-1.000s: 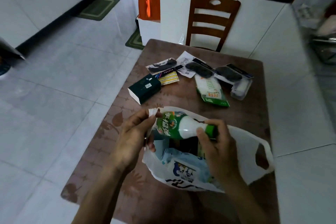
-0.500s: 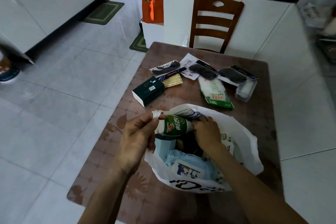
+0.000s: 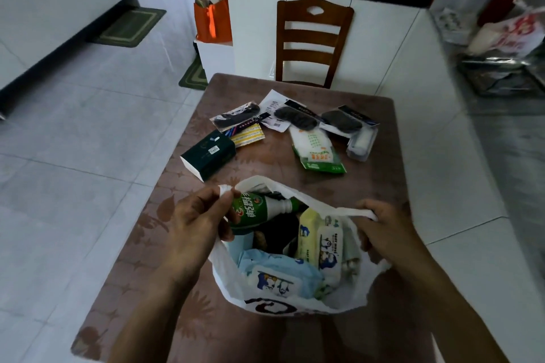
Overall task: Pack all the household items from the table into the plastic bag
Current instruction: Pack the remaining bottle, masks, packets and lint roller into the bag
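the left hand pinches one handle of the white plastic bag on the table; the right hand grips the other. inside lie a green bottle (chinese label) and "baby wipes" packs.

Near edge of table, at 6 o'clock: plastic bag, mouth held apart by left hand at 9 o'clock and right hand at 3 o'clock. Inside bag: bottle lying at 10 o'clock, wipes pack at 6 o'clock, two packs upright at 3 o'clock. Beyond bag: box at 11 o'clock, pouch at 1 o'clock, small packets behind both. Chair at 12 o'clock, behind table.
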`<state>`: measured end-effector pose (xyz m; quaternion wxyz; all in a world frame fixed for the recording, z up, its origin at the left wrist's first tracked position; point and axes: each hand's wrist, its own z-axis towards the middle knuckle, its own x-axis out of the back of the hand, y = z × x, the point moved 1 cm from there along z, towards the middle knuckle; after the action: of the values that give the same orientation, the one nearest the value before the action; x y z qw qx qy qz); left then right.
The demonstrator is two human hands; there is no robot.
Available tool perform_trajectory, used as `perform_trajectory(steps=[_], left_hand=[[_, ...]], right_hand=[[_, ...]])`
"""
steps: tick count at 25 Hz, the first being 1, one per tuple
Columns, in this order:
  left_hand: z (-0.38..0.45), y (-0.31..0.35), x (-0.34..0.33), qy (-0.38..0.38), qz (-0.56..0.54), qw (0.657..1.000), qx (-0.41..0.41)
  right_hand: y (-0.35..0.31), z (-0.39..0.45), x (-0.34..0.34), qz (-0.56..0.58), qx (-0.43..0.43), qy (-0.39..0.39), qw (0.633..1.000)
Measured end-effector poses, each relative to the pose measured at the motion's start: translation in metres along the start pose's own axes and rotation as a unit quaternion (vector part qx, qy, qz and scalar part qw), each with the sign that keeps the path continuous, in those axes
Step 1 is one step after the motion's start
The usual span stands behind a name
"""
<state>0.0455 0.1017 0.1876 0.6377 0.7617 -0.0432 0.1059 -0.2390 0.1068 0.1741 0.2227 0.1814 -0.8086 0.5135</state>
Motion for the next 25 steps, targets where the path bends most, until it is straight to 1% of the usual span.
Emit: perform_trajectory(steps=[1, 3, 4, 5, 6, 7, 8, 9, 10, 11, 12, 13, 14, 15, 16, 17, 18, 20, 21, 22, 23, 24, 25], left_hand=[[0.003, 0.001, 0.001, 0.003, 0.032, 0.999, -0.012], [0.009, 0.001, 0.006, 0.034, 0.069, 0.997, -0.027], [0.010, 0.000, 0.010, 0.052, 0.073, 0.996, -0.027], [0.012, -0.001, 0.014, 0.061, 0.078, 0.995, -0.028], [0.014, -0.002, 0.017, 0.053, 0.095, 0.994, -0.029], [0.014, -0.005, 0.019, 0.035, 0.130, 0.991, -0.026], [0.015, -0.008, 0.022, 0.018, 0.171, 0.985, -0.022], [0.016, -0.011, 0.023, 0.011, 0.210, 0.977, -0.018], [0.019, -0.014, 0.025, 0.030, 0.245, 0.969, -0.021], [0.023, -0.016, 0.027, 0.074, 0.265, 0.961, -0.026], [0.031, -0.020, 0.029, 0.131, 0.261, 0.956, -0.027], [0.042, -0.024, 0.031, 0.186, 0.234, 0.954, -0.021], [0.058, -0.029, 0.033, 0.227, 0.207, 0.952, -0.010], [0.079, -0.035, 0.034, 0.243, 0.205, 0.948, 0.002], [0.104, -0.045, 0.035, 0.230, 0.246, 0.942, 0.014], [0.132, -0.058, 0.034, 0.193, 0.313, 0.930, 0.025], [0.159, -0.071, 0.031, 0.135, 0.374, 0.916, 0.043], [0.210, -0.105, 0.022, -0.001, 0.451, 0.889, 0.082], [0.233, -0.121, 0.018, -0.046, 0.495, 0.864, 0.084], [0.250, -0.134, 0.016, -0.075, 0.553, 0.827, 0.070], [0.266, -0.146, 0.016, -0.094, 0.605, 0.789, 0.046], [0.282, -0.157, 0.017, -0.107, 0.637, 0.763, 0.022], [0.295, -0.166, 0.020, -0.117, 0.640, 0.759, 0.015]], right_hand=[[-0.010, 0.006, 0.001, 0.066, 0.005, 0.020, 0.998], [-0.028, 0.014, 0.010, 0.185, 0.016, 0.096, 0.978], [-0.037, 0.015, 0.015, 0.231, 0.021, 0.108, 0.967], [-0.041, 0.016, 0.017, 0.242, 0.033, 0.101, 0.964], [-0.044, 0.018, 0.020, 0.209, 0.040, 0.072, 0.975], [-0.045, 0.020, 0.021, 0.129, 0.032, 0.034, 0.990], [-0.049, 0.021, 0.024, 0.010, 0.023, -0.003, 1.000], [-0.052, 0.021, 0.027, -0.122, 0.020, -0.026, 0.992], [-0.056, 0.020, 0.030, -0.250, 0.019, -0.023, 0.968], [-0.060, 0.018, 0.033, -0.336, 0.018, 0.003, 0.942], [-0.064, 0.015, 0.033, -0.380, 0.030, 0.043, 0.924], [-0.068, 0.012, 0.032, -0.395, 0.053, 0.083, 0.914], [-0.070, 0.010, 0.027, -0.402, 0.082, 0.114, 0.905], [-0.073, 0.009, 0.020, -0.409, 0.115, 0.126, 0.897], [-0.074, 0.012, 0.011, -0.413, 0.143, 0.121, 0.892], [-0.074, 0.016, -0.001, -0.401, 0.171, 0.110, 0.893], [-0.072, 0.019, -0.013, -0.377, 0.192, 0.094, 0.901], [-0.067, 0.024, -0.038, -0.334, 0.206, 0.066, 0.918], [-0.064, 0.028, -0.051, -0.322, 0.203, 0.059, 0.923], [-0.060, 0.031, -0.062, -0.316, 0.199, 0.052, 0.926], [-0.054, 0.034, -0.071, -0.306, 0.195, 0.048, 0.931], [-0.047, 0.035, -0.077, -0.294, 0.188, 0.050, 0.936], [-0.041, 0.035, -0.082, -0.283, 0.179, 0.054, 0.941]])
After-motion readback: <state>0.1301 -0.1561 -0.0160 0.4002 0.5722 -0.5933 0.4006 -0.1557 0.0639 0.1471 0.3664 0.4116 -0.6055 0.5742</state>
